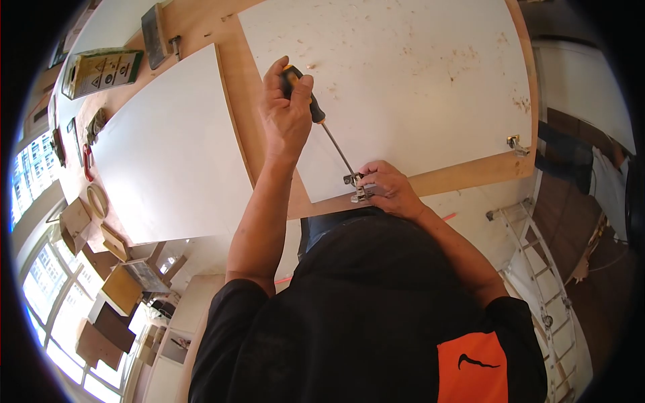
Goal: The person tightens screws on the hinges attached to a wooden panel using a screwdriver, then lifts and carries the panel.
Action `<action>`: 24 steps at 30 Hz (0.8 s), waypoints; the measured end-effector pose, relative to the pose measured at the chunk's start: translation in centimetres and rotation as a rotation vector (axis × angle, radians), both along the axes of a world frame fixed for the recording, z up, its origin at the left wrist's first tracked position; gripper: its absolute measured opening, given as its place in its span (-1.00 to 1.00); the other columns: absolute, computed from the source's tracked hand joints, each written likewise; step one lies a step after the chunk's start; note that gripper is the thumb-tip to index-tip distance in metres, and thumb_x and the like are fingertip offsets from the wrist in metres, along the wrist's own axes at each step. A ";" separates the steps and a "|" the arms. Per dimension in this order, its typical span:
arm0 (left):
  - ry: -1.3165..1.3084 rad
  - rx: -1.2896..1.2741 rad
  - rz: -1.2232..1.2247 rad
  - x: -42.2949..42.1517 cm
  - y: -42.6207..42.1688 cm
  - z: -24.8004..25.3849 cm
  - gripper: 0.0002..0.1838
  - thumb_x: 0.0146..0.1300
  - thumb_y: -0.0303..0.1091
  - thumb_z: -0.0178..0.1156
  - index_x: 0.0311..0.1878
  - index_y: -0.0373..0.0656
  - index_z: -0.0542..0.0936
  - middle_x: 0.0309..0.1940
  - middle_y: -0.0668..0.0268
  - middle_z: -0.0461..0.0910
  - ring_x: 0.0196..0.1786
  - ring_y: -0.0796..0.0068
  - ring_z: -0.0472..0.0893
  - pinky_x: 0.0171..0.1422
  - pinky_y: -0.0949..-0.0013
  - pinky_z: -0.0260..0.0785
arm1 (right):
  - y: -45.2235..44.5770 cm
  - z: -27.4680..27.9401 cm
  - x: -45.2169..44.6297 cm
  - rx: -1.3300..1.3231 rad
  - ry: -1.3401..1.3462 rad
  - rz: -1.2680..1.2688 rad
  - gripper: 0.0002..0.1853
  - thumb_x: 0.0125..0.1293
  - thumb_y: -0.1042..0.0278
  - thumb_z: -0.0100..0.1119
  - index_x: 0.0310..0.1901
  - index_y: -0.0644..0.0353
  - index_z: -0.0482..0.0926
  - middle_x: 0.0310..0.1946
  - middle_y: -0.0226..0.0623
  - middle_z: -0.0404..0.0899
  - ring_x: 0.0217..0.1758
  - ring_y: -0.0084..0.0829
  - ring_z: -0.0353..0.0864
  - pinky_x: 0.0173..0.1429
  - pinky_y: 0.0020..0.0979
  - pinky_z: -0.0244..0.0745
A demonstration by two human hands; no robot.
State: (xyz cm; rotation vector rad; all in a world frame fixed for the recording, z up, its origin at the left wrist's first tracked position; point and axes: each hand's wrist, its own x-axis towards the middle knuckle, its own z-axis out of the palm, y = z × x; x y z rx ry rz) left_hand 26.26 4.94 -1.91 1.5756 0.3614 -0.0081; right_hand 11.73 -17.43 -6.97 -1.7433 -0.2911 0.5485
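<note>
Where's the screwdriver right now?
In the head view, the screwdriver is at upper centre, gripped in the left hand, its tip at the hinge by the right hand.

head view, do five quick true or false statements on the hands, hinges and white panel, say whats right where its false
1. One hand grips the screwdriver by its handle. True.
2. The other hand has its fingers at a hinge by the near edge of the white panel. True.
3. The screwdriver points away from that hinge. False: it slants down towards it.
4. A second hinge sits near a corner of the same panel. True.
5. The panel's surface is spotless. False: brown flecks are scattered over it.
</note>
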 end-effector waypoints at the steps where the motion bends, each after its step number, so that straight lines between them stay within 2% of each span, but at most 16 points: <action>1: 0.013 -0.024 -0.009 0.0 -0.2 0.0 -0.52 0.39 -0.36 0.28 0.30 -0.32 0.44 -0.37 0.45 0.51 -0.31 0.73 0.42 -0.16 0.59 0.34 | 0.0 0.0 0.0 -0.001 0.000 0.001 -0.63 -0.01 0.58 0.40 -0.10 0.17 0.66 0.03 -0.14 0.53 0.12 -0.16 0.56 0.20 -0.27 0.48; 2: 0.025 -0.049 -0.019 0.0 -0.4 0.0 -0.52 0.39 -0.36 0.28 0.30 -0.32 0.44 -0.37 0.45 0.51 -0.31 0.73 0.42 -0.17 0.59 0.34 | 0.0 0.0 0.1 0.000 0.002 0.002 -0.64 -0.01 0.59 0.40 -0.10 0.17 0.66 0.03 -0.14 0.54 0.12 -0.15 0.56 0.20 -0.27 0.48; 5: 0.003 0.030 -0.068 0.1 -0.7 -0.6 -0.49 0.40 -0.34 0.24 0.32 -0.36 0.39 -0.42 0.36 0.50 -0.49 0.66 0.46 -0.48 0.47 0.44 | 0.0 0.0 0.1 0.012 0.004 -0.004 -0.64 -0.02 0.60 0.37 -0.10 0.18 0.65 0.02 -0.14 0.54 0.11 -0.15 0.57 0.20 -0.28 0.48; 11: -0.003 0.145 -0.063 0.4 -1.0 -1.1 -0.46 0.33 -0.33 0.29 0.29 -0.38 0.41 -0.42 0.31 0.52 -0.50 0.59 0.51 -0.52 0.41 0.46 | -0.2 -0.5 -0.3 0.039 0.005 -0.026 -0.63 -0.03 0.61 0.36 -0.10 0.20 0.64 0.02 -0.15 0.54 0.11 -0.15 0.57 0.19 -0.28 0.49; 14: 0.263 0.244 -0.017 0.8 -1.6 1.0 -0.43 0.25 -0.24 0.36 0.25 -0.33 0.48 -0.38 0.35 0.57 -0.33 0.61 0.52 -0.21 0.46 0.44 | 0.0 -0.5 -0.4 0.029 -0.003 -0.030 -0.63 -0.03 0.61 0.36 -0.11 0.21 0.63 0.03 -0.14 0.54 0.11 -0.16 0.57 0.19 -0.28 0.49; 20: 0.264 0.455 -0.047 1.4 -1.9 -0.3 -0.41 0.16 -0.20 0.40 0.20 -0.32 0.53 -0.37 0.25 0.64 -0.33 0.51 0.62 -0.23 0.39 0.49 | 0.0 -0.7 -0.5 0.024 -0.020 -0.038 -0.65 -0.02 0.59 0.37 -0.12 0.22 0.62 0.02 -0.14 0.54 0.11 -0.16 0.58 0.19 -0.28 0.49; 23: 0.193 0.484 -0.189 2.1 -1.0 -1.9 -0.43 0.18 -0.26 0.35 0.23 -0.30 0.48 -0.35 0.24 0.61 -0.34 0.46 0.63 -0.27 0.36 0.50 | 0.1 -0.3 -0.5 0.023 -0.020 -0.057 -0.65 -0.01 0.58 0.38 -0.12 0.23 0.62 0.01 -0.13 0.55 0.09 -0.15 0.58 0.18 -0.27 0.50; 24: 0.241 0.260 -0.114 2.1 -1.2 -2.0 -0.45 0.18 -0.32 0.29 0.23 -0.31 0.45 -0.33 0.23 0.58 -0.34 0.45 0.62 -0.30 0.36 0.50 | 0.2 -0.2 -0.6 0.023 -0.020 -0.068 -0.65 -0.01 0.57 0.39 -0.12 0.23 0.61 0.01 -0.12 0.55 0.09 -0.14 0.58 0.18 -0.27 0.50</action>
